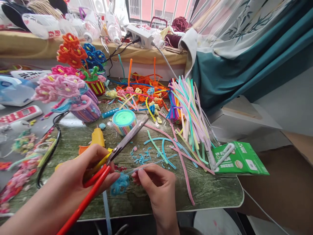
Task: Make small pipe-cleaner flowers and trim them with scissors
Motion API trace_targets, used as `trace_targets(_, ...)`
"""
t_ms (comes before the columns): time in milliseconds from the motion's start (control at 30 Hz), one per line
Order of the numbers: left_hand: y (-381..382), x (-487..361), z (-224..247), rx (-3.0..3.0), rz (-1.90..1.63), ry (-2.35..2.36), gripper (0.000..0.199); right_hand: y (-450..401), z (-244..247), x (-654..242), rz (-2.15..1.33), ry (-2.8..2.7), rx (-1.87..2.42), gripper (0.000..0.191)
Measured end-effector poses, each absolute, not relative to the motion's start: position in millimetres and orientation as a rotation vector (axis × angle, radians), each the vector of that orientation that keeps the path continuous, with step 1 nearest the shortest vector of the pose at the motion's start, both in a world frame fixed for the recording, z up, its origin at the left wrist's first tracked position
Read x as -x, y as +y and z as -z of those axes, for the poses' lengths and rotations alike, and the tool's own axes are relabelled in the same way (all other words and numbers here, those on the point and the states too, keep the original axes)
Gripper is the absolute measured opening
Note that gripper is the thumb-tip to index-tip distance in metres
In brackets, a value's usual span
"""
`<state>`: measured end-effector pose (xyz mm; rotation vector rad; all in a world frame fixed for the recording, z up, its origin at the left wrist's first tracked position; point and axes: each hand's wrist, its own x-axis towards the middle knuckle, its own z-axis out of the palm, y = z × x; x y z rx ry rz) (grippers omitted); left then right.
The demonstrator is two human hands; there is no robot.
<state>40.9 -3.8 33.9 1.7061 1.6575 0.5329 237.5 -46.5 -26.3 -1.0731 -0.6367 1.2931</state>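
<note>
My left hand (97, 169) is closed around scissors (129, 137) with red and yellow handles, their blades pointing up and to the right. Beside its fingertips hangs a light blue looped flower (119, 184) made of fuzzy stem. A thin blue strand runs rightward from the flower, and my right hand (156, 182) pinches it between thumb and fingers. Short blue clippings (141, 158) lie on the green wood-look table (220, 192) just beyond my hands. Some fingers of both hands are hidden.
A striped round pot (124, 122) stands mid-table, with a yellow glue gun (97, 137) to its left. Flower pots (85, 109) stand back left. Pipe cleaners (190, 114) are piled at right, near a green packet (241, 158). A black cable (57, 140) curves along the left.
</note>
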Motion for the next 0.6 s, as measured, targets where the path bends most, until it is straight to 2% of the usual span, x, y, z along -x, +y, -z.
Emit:
trace_targets(167, 4.9, -60.4, -28.9, -1.673, -0.559, 1.332, 0.029, -46.2, 26.0, -237.8, -1.297, -0.673, 1.019, 0.009)
trace_targets(533, -0.5, -59.4, -15.5, -1.721, -0.635, 1.274, 0.021, -47.6, 31.1, -237.2, -1.314, -0.631, 0.972, 0.006)
trace_targets(600, 0.6, -61.1, -18.3, -1.758, -0.636, 1.269, 0.019, -47.9, 30.6, -235.8, -1.319, -0.649, 0.989, 0.012)
